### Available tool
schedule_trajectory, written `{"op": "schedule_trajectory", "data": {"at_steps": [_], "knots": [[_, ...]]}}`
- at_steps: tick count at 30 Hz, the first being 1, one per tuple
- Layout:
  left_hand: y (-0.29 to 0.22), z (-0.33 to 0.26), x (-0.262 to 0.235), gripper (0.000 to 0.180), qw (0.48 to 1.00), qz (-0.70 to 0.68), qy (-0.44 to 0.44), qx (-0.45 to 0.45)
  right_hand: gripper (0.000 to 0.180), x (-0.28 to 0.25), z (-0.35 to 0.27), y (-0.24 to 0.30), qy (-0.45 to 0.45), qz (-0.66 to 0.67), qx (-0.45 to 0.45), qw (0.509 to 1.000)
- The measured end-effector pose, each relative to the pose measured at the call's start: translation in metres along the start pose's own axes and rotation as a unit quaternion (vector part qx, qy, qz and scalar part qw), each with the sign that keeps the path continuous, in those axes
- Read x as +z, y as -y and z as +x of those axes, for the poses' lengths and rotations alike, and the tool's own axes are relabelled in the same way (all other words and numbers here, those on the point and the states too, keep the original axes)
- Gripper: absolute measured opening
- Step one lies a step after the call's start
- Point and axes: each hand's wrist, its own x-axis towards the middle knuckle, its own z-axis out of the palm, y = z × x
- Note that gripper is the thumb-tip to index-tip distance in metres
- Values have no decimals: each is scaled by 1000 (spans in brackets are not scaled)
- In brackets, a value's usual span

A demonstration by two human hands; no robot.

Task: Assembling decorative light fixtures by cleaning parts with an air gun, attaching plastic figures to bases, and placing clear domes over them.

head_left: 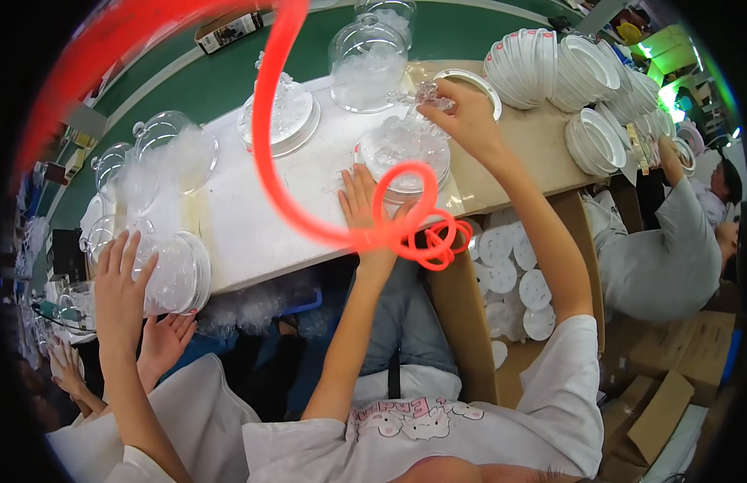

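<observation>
A red coiled cord hangs across the view, partly covering the left grip and a round white base. Clear domes stand on the surface beyond and to the left; stacked white rings lie at right. The right grip pinches a clear plastic piece above the base; the left, spread open, lies at its near-left edge.

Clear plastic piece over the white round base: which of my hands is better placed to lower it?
Probably your right hand: it pinches the clear plastic piece over the white round base. Your left hand is at the base's near edge, away from the piece.
</observation>
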Motion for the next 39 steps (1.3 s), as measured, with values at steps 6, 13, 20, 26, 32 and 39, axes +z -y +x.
{"op": "schedule_trajectory", "data": {"at_steps": [6, 13, 20, 26, 32, 39], "knots": [[0, -2, 1, 87, 999, -41, -8, -11, 30, 6, -5, 6, -53, -62, -1, 997], [0, 0, 0, 89, 1000, -18, 9, 2, 30, 4, -7, 7, -49, -56, -8, 997], [0, -2, 5, 90, 1000, -13, 6, -6, 29, 1, -4, -9, -51, -49, -15, 997], [-3, 1, 3, 93, 999, 18, 24, -26, 27, -8, 7, -30, -17, 86, 6, 996], [1, 1, 2, 91, 1000, 12, -5, -16, 26, -14, 12, -33, 44, 187, 64, 979], [-4, 3, 0, 90, 1000, 14, 9, -26, 29, -3, 6, -19, -19, 41, -18, 999]]}}
